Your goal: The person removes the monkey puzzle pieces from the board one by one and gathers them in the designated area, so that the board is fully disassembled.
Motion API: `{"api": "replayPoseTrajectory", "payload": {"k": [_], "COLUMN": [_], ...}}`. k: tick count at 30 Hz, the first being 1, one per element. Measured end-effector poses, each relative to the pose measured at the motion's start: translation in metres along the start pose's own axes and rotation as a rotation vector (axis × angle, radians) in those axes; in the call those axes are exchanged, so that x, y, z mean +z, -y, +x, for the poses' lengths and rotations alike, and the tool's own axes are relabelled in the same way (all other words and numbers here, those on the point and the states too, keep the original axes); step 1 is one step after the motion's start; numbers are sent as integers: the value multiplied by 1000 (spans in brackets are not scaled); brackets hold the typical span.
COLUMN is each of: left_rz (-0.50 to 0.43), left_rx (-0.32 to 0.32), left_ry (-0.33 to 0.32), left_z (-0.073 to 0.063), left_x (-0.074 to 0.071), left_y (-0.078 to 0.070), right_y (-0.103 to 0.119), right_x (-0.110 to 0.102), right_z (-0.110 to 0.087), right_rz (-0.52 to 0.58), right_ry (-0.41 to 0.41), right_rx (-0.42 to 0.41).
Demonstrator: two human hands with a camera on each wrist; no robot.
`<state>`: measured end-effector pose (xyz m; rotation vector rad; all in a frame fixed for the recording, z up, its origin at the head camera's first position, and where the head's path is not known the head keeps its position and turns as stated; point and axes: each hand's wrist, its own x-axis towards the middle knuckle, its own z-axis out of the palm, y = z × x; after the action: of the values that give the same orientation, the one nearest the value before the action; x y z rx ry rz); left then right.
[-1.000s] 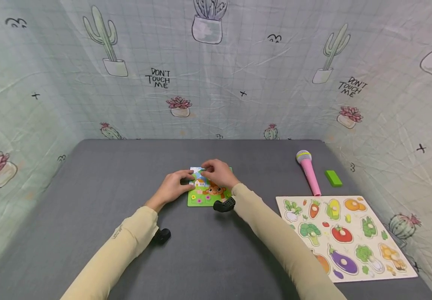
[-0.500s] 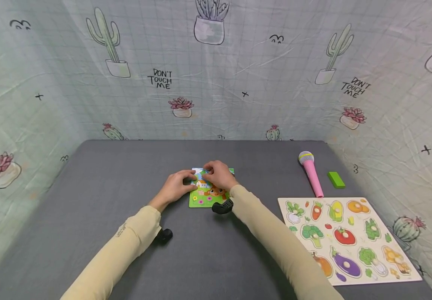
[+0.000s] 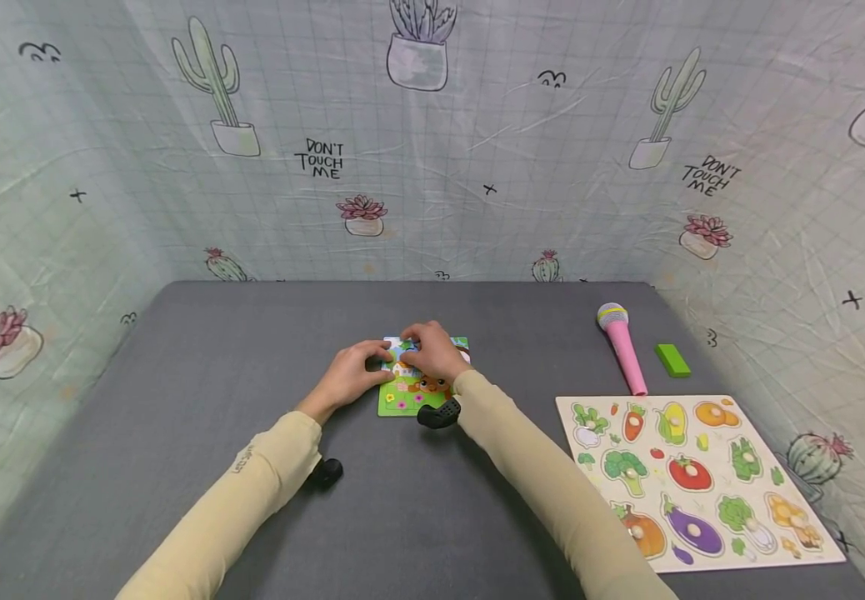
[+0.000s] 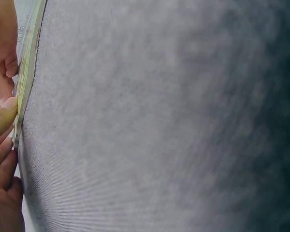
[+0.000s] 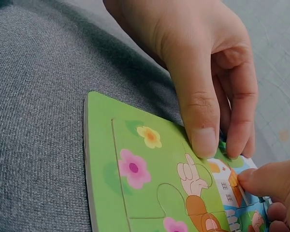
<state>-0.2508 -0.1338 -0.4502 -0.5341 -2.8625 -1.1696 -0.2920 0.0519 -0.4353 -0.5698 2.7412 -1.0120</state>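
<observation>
On the grey table a small jigsaw puzzle [image 3: 395, 407] with a green border shows a cartoon monkey, flowers and a house. My left hand [image 3: 352, 373] holds it by the left side, thumb and fingers bent and spread along that edge. Over the upper middle, my right hand [image 3: 435, 352] has its thumb and forefinger around a puzzle piece [image 5: 229, 187] with the house. In the right wrist view the left thumb [image 5: 204, 140] presses the board's edge, and the right thumb [image 5: 251, 180] touches the roof. My right hand hides part of the picture. The left wrist view shows the board [image 4: 30, 63] edge-on.
To the right lies a large wooden vegetable puzzle board [image 3: 653, 490] with several knobbed pieces. Behind it are a pink toy microphone [image 3: 625, 354] and a green block [image 3: 673, 360]. A cactus-print cloth [image 3: 432, 175] hangs around the table's back and sides.
My right hand has shifted slightly left over the puzzle, uncovering more of its upper right corner. The left hand stays at the left edge. The head view has moved slightly.
</observation>
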Motion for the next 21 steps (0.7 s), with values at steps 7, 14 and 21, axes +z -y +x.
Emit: {"api": "replayPoseTrajectory", "payload": {"k": [7,14,21], "left_rz": [-9,-8,11], "left_rx": [8,15,33], "left_ry": [18,24,23], "left_z": [0,0,1], "left_x": [0,-1,-1], "left_y": [-1,-1,0], "right_y": [0,0,0], "right_x": [-2,-2,-1], "right_z": [-1,-1,-1], "right_rz": [-3,30,148], "right_ry": [-1,-17,-46], "right_rx": [2,-15,-29]}}
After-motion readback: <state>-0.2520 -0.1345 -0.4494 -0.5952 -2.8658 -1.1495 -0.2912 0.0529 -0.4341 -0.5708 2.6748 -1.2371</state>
